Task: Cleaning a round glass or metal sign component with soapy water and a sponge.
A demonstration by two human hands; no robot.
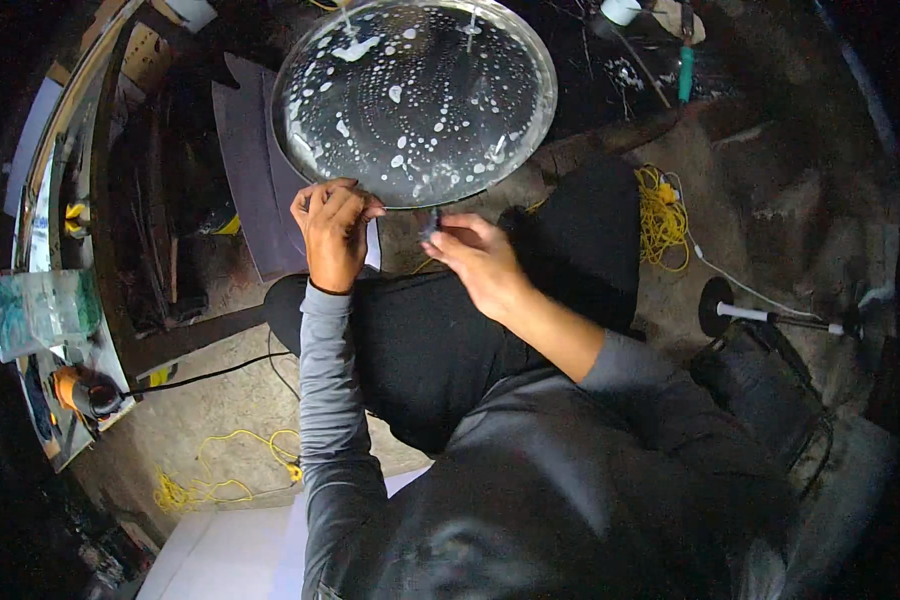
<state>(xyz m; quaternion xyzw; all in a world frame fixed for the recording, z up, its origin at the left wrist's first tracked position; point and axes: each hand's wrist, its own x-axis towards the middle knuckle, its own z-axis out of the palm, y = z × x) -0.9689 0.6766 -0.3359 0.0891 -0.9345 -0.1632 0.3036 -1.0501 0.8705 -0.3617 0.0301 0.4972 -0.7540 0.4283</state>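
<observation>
A large round, shiny metal disc (415, 100) with a raised rim lies in front of me. Rows of small dots and irregular white patches cover its dark face, and two thin upright pieces stand near its far side. My left hand (336, 225) has its fingers bent around the near-left part of the rim; its thumb points right along the edge. Just below the rim, my right hand (475, 260) pinches a small dark piece (431, 222) between thumb and fingers. What kind of piece it is I cannot make out.
Yellow cord (663, 220) lies coiled at the right, with more yellow cord (210, 485) at the lower left. An orange-and-black power tool (82, 392) and a clear plastic container (45, 312) sit on the left bench. A green-handled tool (686, 75) lies at the far right.
</observation>
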